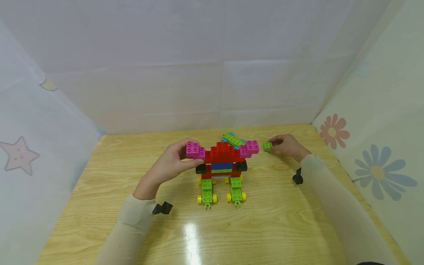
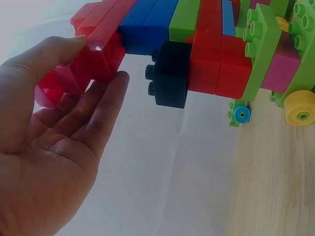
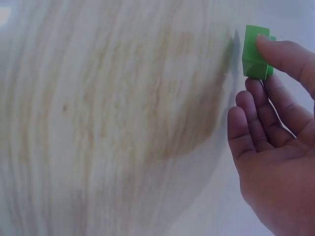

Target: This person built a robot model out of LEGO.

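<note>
A toy brick build [image 1: 222, 158] stands upright on the table, with red, blue, green and black bricks, pink bricks stepping out at both upper ends, and green wheeled bases with yellow wheels below. My left hand [image 1: 173, 162] grips its upper left end, thumb in front and fingers behind; in the left wrist view the thumb lies on a red brick [image 2: 104, 54] beside the pink ones. Off to the right, my right hand [image 1: 287, 146] pinches a small green brick [image 3: 255, 51] between thumb and fingertips. Its other fingers are loosely bent below the brick.
Behind the build lies a green plate with blue wheels [image 1: 233, 140]. The wooden table [image 1: 265, 221] meets a pale cloth wall [image 1: 185, 92] at the back. Cloth sides with a printed star [image 1: 20, 155] and flowers [image 1: 377, 172] flank it.
</note>
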The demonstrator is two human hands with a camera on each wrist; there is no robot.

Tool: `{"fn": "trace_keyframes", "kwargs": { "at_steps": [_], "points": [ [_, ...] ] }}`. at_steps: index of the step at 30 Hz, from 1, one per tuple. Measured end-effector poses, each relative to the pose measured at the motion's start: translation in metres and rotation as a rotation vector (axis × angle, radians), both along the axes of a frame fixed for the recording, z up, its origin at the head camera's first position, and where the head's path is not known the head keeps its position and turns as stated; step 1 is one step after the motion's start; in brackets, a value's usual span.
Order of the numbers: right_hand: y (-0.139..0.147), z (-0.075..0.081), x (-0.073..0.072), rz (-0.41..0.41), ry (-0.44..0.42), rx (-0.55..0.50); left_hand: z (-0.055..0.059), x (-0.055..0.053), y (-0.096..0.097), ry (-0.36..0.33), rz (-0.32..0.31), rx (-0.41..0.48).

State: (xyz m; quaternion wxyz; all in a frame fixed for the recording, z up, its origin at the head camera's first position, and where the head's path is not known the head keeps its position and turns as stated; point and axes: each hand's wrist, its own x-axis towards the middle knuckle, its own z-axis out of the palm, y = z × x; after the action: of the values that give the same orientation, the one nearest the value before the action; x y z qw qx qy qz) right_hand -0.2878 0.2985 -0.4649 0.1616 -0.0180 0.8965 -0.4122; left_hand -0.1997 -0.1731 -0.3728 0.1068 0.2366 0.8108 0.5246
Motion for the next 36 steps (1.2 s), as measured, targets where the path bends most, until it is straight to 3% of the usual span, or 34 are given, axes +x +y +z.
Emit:
{"fn": "trace_keyframes", "kwargs": {
  "at_steps": [7,23,36],
  "points": [
    [-0.003,0.018,0.003,0.051,0.027,0.007,0.0,0.0,-0.002,-0.01,-0.006,0.007],
    [-0.057,0.103,0.023,0.16,0.137,-0.069,-0.001,-0.001,-0.005,0.003,0.002,0.006],
    [-0.108,0.154,0.045,0.187,0.203,-0.161,-0.002,0.0,-0.004,0.015,-0.002,0.014]
  ]
}}
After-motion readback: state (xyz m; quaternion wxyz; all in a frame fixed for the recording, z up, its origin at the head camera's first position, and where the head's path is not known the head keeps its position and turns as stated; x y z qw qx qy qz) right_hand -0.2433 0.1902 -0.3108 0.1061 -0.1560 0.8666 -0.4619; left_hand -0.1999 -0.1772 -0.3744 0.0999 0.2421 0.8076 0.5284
